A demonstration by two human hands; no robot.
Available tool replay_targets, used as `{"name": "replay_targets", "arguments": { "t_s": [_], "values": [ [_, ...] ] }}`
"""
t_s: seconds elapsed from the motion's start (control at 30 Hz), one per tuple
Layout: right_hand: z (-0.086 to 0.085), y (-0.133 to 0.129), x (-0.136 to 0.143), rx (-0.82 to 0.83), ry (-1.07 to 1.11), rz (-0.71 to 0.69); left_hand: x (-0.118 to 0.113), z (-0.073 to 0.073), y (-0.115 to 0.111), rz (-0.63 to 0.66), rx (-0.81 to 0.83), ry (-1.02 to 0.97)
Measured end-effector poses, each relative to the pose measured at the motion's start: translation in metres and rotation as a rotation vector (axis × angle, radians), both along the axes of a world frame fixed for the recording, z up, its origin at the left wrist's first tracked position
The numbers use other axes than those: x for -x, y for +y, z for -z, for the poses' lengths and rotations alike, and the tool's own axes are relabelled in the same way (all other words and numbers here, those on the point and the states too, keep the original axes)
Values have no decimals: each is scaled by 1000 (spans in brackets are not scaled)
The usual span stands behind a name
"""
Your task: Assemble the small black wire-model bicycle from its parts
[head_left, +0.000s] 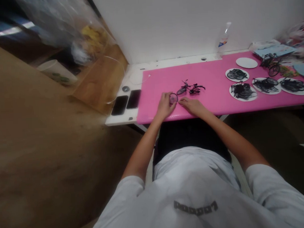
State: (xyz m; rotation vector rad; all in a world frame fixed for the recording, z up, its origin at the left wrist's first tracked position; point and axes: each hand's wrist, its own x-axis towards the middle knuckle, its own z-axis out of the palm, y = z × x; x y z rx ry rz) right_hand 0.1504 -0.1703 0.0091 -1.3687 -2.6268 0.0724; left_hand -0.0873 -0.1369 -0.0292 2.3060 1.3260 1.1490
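Observation:
Between my hands is a small black toy bicycle wheel (173,98), its thin spokes showing. My left hand (165,104) grips the wheel at its left edge, with the fingers closed. At the wheel's right side is my right hand (191,105), its fingertips pinched together close to the rim; whatever they hold is too small to make out. Just beyond my hands lies a black toy bicycle (190,88) on the pink mat (160,81). A wheel shows at the bicycle's left end, and I see none at its right end.
To the right stand several white plates (246,62), most heaped with black bicycle parts (242,90). Beyond them is another black toy bicycle (270,64) beside plastic bags. Two dark phones (120,105) lie at the table's left end. A white wall (178,24) rises behind the table.

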Motion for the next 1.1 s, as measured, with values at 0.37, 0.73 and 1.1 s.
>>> {"name": "replay_targets", "arguments": {
  "t_s": [0.37,0.73,1.1],
  "values": [
    [12,3,1,-58,9,-41,-4,-10,-9,17,137,-89],
    [4,-5,3,-108,-23,-88,4,-12,-2,5,203,-276],
    [4,4,-6,-168,390,-105,-15,-18,6,57,499,-757]
  ]
}}
